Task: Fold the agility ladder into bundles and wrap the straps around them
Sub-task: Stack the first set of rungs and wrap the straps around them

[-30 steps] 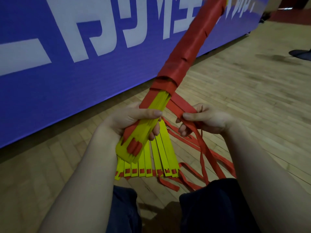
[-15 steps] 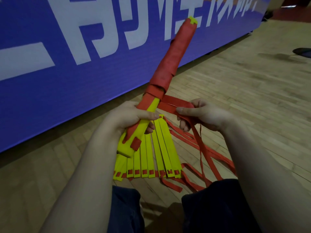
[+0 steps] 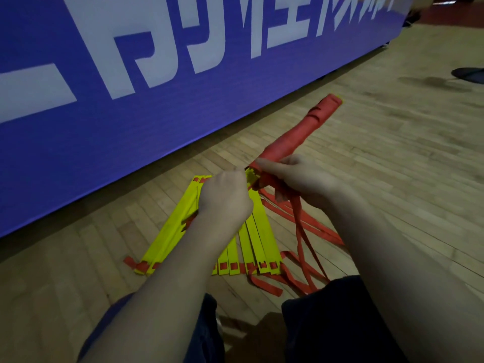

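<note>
A long bundle of yellow plastic ladder rungs wound in flat red webbing is held low over the wooden plank floor, tilted up and away to the right, with a sliver of yellow showing at its far tip. The left hand is at the bundle's near, unwrapped end with its back to the camera. Its fingers are clenched round that end, though the fingertips themselves are hidden. The right hand sits just beside it at the lower edge of the wrapping, the thumb lying along the top. Its fingers are curled round a loose red webbing strap, grasping it against the bundle. From there the strap hangs down to the floor.

Beneath both hands, more flat yellow rungs lie fanned out on the floor, joined along their near ends by red webbing, with further red strap lengths trailing beside them. The person's knees in dark trousers frame the bottom of the view. A blue banner with large white lettering stands along the floor behind. A dark object shows at the right edge, too cropped to identify.
</note>
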{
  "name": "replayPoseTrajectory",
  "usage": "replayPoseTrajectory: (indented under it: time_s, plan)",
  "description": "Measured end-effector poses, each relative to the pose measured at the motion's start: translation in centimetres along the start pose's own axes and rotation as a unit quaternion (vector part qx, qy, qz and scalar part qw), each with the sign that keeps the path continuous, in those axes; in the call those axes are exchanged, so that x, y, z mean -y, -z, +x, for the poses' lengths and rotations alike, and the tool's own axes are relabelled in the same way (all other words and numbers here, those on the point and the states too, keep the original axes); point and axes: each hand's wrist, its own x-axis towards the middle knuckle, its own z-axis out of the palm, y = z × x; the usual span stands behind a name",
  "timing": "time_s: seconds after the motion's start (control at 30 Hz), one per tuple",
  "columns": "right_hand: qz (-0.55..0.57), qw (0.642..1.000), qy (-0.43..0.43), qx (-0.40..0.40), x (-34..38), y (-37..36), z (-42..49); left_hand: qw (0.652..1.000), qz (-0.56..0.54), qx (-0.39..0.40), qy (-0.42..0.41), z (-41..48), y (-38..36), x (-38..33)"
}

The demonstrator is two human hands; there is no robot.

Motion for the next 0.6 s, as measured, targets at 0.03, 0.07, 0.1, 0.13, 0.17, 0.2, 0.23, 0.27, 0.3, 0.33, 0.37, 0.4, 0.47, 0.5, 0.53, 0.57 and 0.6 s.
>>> replayPoseTrajectory:
  time_s: [0.03,0.07,0.1,0.13,0.17,0.2,0.23,0.27,0.3,0.33,0.37,0.4,0.47,0.5,0.53,0.57,0.6]
  plan:
    - [0.012,1.0,-0.009,-0.024,0.1,-0.1,0.0,1.0,0.018,-0.015,-0.003,-0.1,-0.2,-0.5]
    - [0.023,0.998,-0.019,-0.051,0.2,-0.3,0.1,0.999,0.032,-0.026,-0.005,-0.2,-0.6,-1.1]
    - [0.034,0.996,-0.03,-0.077,0.3,-0.4,0.2,0.998,0.043,-0.036,-0.006,-0.4,-0.9,-1.6]
    - [0.048,0.993,-0.042,-0.1,0.3,-0.5,0.3,0.998,0.052,-0.041,-0.003,-0.4,-1.2,-2.1]
    - [0.068,0.989,-0.054,-0.12,0.4,-0.6,0.4,0.997,0.056,-0.046,0.001,-0.4,-1.5,-2.5]
    - [0.094,0.984,-0.064,-0.137,0.3,-0.7,0.5,0.997,0.059,-0.055,0.004,-0.4,-1.5,-2.8]
    - [0.123,0.978,-0.072,-0.151,0.3,-0.8,0.5,0.996,0.06,-0.067,0.007,-0.4,-1.4,-3.2]
    - [0.15,0.972,-0.076,-0.162,0.3,-0.9,0.6,0.995,0.06,-0.083,0.006,-0.5,-1.2,-3.5]
    - [0.175,0.967,-0.078,-0.17,0.3,-0.9,0.7,0.993,0.059,-0.099,0.002,-0.7,-0.9,-3.8]
    - [0.2,0.961,-0.078,-0.177,0.2,-0.9,0.8,0.992,0.057,-0.115,-0.005,-0.9,-0.7,-4.0]
    - [0.225,0.954,-0.078,-0.184,0.2,-0.9,0.8,0.99,0.048,-0.131,-0.015,-1.1,-0.6,-4.1]
    - [0.246,0.948,-0.077,-0.189,-0.1,-0.8,0.9,0.988,0.026,-0.149,-0.027,-1.1,-0.6,-4.2]
    - [0.269,0.94,-0.066,-0.199,-0.4,-0.5,1.1,0.978,-0.08,-0.188,-0.043,-0.9,-0.8,-4.0]
    - [0.279,0.938,-0.059,-0.197,-0.5,-0.4,1.2,0.962,-0.166,-0.21,-0.044,-0.7,-0.9,-3.8]
    - [0.289,0.936,-0.048,-0.194,-0.7,-0.3,1.3,0.939,-0.258,-0.224,-0.042,-0.6,-0.8,-3.6]
    - [0.302,0.933,-0.037,-0.191,-0.8,-0.2,1.5,0.914,-0.331,-0.233,-0.035,-0.5,-0.6,-3.5]
    - [0.314,0.93,-0.024,-0.189,-1.0,0.0,1.7,0.893,-0.383,-0.236,-0.022,-0.5,-0.4,-3.4]
